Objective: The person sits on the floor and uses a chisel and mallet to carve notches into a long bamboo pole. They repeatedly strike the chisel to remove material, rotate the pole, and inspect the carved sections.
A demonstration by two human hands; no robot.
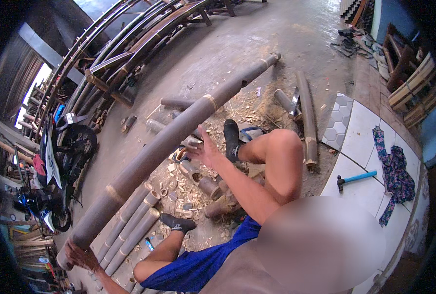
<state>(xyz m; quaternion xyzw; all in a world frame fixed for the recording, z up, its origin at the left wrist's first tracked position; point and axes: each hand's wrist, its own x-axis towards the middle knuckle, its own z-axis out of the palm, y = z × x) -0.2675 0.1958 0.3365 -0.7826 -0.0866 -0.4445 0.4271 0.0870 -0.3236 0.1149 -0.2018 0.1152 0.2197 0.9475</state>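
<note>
A long, thick brown bamboo pole (149, 152) slants across the view, from the lower left up to the far right, with a dark notch near its far end. At its near end my left hand (83, 256) is closed around the side of the pole. My right hand (205, 151) is beside the pole's middle, fingers spread and palm facing it; whether the fingertips touch the pole I cannot tell. Beneath that hand lie an orange-handled tool (179, 155) and short cut bamboo pieces (189, 170) among wood chips.
Bamboo lengths (129, 228) lie by my left foot. A wide blade (294, 102) rests near another bamboo pole (306, 117). A blue-handled hammer (356, 180) and patterned cloth (397, 171) lie on white tiles. Motorcycles (73, 152) and a bamboo stack (129, 49) stand left.
</note>
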